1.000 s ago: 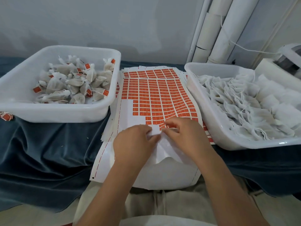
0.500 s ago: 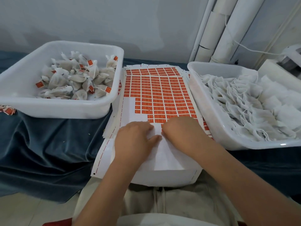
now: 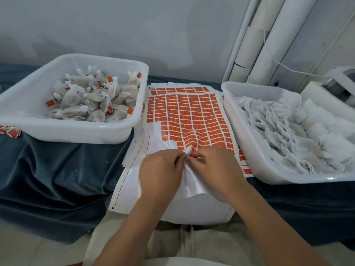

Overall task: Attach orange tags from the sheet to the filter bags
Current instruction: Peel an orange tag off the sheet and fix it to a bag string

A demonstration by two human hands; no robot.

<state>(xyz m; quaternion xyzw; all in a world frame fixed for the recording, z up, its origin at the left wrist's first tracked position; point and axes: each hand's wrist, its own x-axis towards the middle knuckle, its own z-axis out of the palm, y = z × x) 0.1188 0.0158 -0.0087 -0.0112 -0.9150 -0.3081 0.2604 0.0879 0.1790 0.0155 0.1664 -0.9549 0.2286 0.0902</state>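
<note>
1. Tubs: two, both white. The left tub stands just left of the sheet; the right tub stands just right of it, overlapping its edge.
2. Sheet: one on top, partly stripped at its near left corner. Edges of more sheets show beneath it; their number cannot be told.
3. Bags: the tagged bags are heaped in the left tub and the empty filter bags in the right tub. Both heaps are too dense to count.
4. Loose tags: one small pile, well left of the sheet, on the blue cloth.
5. Hands: two, meeting at the sheet's near rows. The left hand pinches the white backing; the right hand pinches an orange tag at the row's edge.
6. Change: half a second earlier both hands lay flatter on the sheet. The backing now stands in a raised ridge between the fingertips, and the near rows are wrinkled.
</note>
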